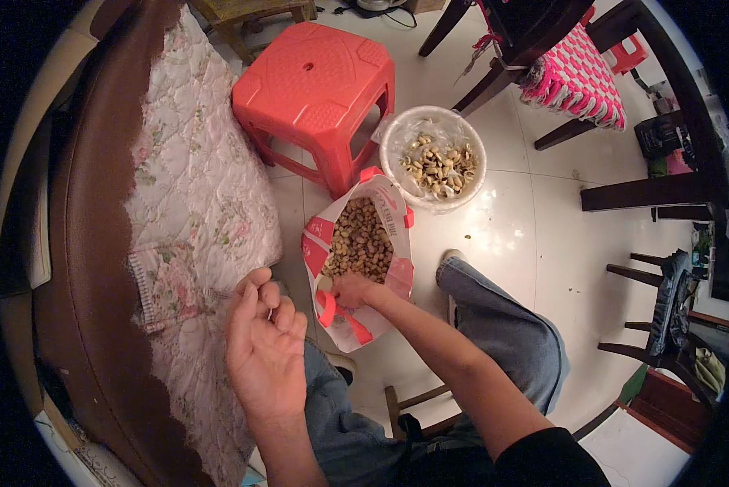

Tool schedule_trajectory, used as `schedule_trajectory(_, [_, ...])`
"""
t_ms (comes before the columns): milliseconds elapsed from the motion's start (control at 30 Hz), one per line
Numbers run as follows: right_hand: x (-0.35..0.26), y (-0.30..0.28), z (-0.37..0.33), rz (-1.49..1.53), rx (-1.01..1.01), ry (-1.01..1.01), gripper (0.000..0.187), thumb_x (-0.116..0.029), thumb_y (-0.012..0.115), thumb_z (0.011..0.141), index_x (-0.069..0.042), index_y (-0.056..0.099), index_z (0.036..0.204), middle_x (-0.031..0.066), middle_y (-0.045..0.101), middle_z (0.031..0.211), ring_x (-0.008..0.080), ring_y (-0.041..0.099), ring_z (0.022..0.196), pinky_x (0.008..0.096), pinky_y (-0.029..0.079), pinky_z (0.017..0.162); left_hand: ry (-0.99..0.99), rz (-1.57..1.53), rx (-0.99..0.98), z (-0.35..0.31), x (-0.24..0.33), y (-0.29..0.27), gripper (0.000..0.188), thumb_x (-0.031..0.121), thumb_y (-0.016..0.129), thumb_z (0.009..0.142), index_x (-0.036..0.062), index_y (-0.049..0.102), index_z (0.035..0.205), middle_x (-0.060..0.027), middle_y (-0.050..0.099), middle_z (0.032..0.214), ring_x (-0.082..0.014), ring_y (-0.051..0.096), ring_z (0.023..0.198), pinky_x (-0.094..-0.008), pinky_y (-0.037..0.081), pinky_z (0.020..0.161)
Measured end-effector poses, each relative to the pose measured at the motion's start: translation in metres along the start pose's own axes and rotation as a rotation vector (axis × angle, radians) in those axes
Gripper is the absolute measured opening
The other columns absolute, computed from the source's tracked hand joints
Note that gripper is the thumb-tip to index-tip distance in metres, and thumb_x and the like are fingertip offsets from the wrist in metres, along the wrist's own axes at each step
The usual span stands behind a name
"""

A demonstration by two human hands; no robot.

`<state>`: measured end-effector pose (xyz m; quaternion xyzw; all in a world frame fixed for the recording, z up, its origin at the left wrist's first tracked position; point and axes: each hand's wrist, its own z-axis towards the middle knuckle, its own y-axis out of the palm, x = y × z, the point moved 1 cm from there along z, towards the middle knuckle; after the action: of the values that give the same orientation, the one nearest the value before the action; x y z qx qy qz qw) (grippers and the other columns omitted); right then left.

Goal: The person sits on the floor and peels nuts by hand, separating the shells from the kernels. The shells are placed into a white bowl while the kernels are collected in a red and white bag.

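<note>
Head view: right hand (354, 290) dips into an open red-and-white bag (319, 234) of small brown nut-like pieces (363, 235) on glossy tiled floor (506, 243), grip hidden; left hand (268, 349) hangs near the bag, fingers loosely curled, whether holding anything unclear

My right hand (354, 290) in bag (400, 278), near rim, by the nuts (361, 235). Left hand (268, 349) palm up, fingers curled, at quilt's (206, 183) right edge.

A home sitting room
Flowered quilt (206, 154) on a brown sofa (84, 284), left; red stool (316, 85), upper centre; dark chair (535, 32) with pink cushion (577, 79), upper right.
</note>
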<state>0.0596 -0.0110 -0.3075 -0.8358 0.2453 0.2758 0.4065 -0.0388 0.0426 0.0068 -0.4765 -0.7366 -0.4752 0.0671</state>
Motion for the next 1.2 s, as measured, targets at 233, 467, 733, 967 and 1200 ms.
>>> schedule_trajectory(233, [0.017,-0.043,0.012,0.472,0.568,0.045,0.028,-0.016,0.063,0.080,-0.008,0.067,0.107,0.0192,0.068,0.098,0.0318,0.066,0.091,0.0376,0.051,0.081,0.003,-0.017,-0.029,-0.001,0.001,-0.002,0.029,0.017,0.048,0.099,-0.0010,0.051,0.122,-0.0002,0.051,0.086,-0.0086,0.036,0.063,-0.0243,0.034,0.058])
schedule_trajectory(467, [0.022,-0.052,-0.017,0.330,0.692,0.071,0.019,-0.011,0.059,0.080,-0.008,0.071,0.095,0.0216,0.067,0.092,0.0382,0.066,0.084,0.0436,0.053,0.078,0.001,-0.002,-0.025,-0.003,0.000,0.001,0.028,0.016,0.048,0.099,-0.0007,0.052,0.120,0.0001,0.051,0.085,-0.0086,0.036,0.063,-0.0242,0.034,0.058])
schedule_trajectory(733, [0.002,0.014,-0.026,0.020,0.564,-0.012,0.018,-0.008,0.061,0.075,-0.006,0.067,0.092,0.0162,0.057,0.103,0.0372,0.064,0.089,0.0455,0.054,0.077,-0.001,0.011,0.002,-0.002,-0.002,0.002,0.027,0.017,0.048,0.098,-0.0004,0.052,0.119,0.0004,0.051,0.084,-0.0084,0.036,0.063,-0.0241,0.034,0.059])
schedule_trajectory(967, [-0.008,0.020,-0.013,-0.192,0.285,0.091,0.026,-0.008,0.057,0.078,-0.005,0.062,0.103,0.0128,0.051,0.113,0.0333,0.060,0.100,0.0443,0.056,0.078,-0.006,0.001,-0.024,-0.003,-0.001,0.002,0.028,0.016,0.048,0.099,-0.0009,0.051,0.120,-0.0001,0.051,0.084,-0.0086,0.036,0.063,-0.0243,0.035,0.059])
schedule_trajectory(1200, [0.003,0.024,-0.016,-0.169,0.398,0.020,0.031,-0.006,0.063,0.072,-0.004,0.064,0.103,0.0162,0.051,0.113,0.0361,0.063,0.089,0.0443,0.056,0.078,-0.009,-0.007,-0.003,-0.004,0.000,0.002,0.028,0.017,0.048,0.099,-0.0014,0.051,0.120,0.0003,0.051,0.084,-0.0082,0.037,0.064,-0.0242,0.034,0.059])
